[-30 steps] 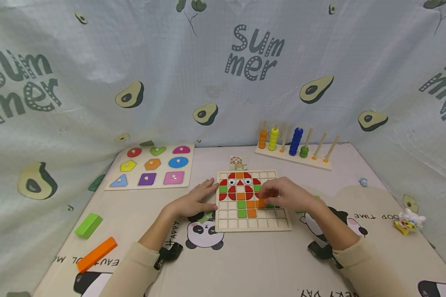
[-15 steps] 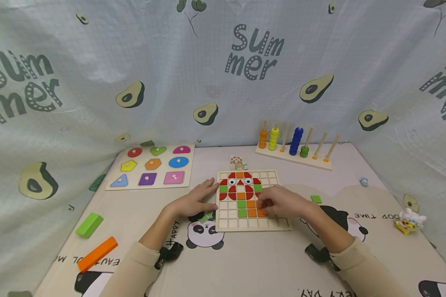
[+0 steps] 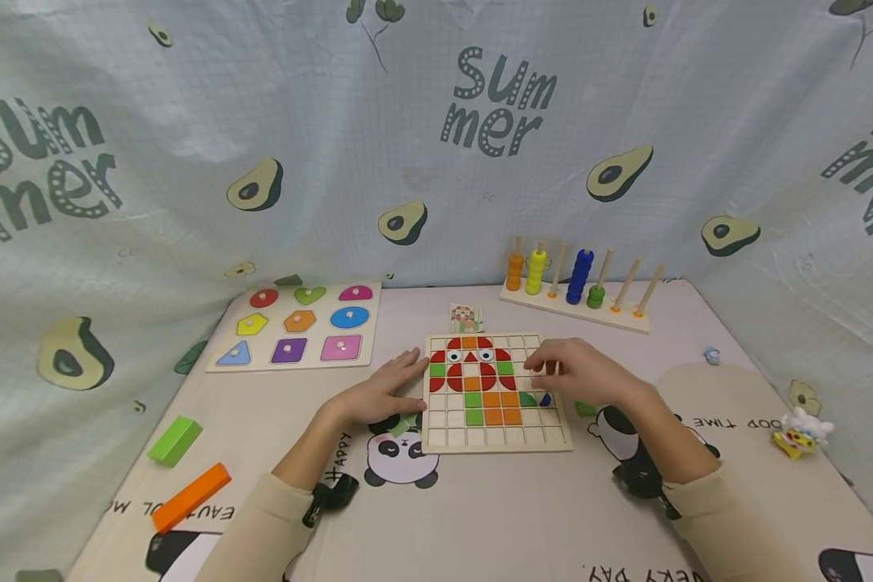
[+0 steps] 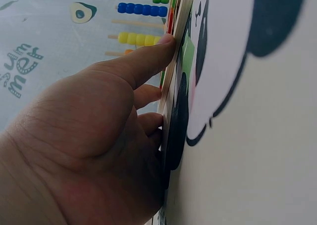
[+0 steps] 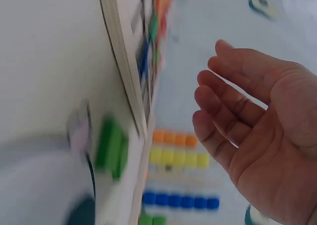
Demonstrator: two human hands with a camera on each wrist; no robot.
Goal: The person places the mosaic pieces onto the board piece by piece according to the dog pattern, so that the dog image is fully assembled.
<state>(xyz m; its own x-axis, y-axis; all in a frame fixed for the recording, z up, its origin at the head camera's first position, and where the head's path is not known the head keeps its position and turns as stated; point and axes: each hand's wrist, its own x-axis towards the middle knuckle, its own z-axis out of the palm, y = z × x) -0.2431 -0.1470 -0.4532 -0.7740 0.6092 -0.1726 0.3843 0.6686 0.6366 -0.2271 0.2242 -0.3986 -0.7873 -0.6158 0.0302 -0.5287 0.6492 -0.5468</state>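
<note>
A wooden grid board (image 3: 447,438) lies flat in the head view, holding red, green and orange pieces set in an animal-like pattern. Orange squares (image 3: 502,408) form a block low in it, with a green rounded piece (image 3: 527,399) and a blue piece (image 3: 546,399) to their right. My left hand (image 3: 381,392) rests at the board's left edge; its thumb (image 4: 158,49) touches the rim in the left wrist view. Above the board's right side hovers my right hand (image 3: 585,373), fingers loosely bent. Nothing shows between those fingers (image 5: 213,123) in the right wrist view.
Green pieces (image 3: 586,408) lie right of the board, partly behind my right arm. A picture card (image 3: 466,318) is beyond it. A shape puzzle (image 3: 316,347) stands back left, a bead stacker (image 3: 575,311) back right. Green (image 3: 175,442) and orange blocks (image 3: 191,498) lie left.
My right hand set orange squares into the grid's lower part, let go, and moved up and right, uncovering the green and blue pieces. My left hand has stayed in place.
</note>
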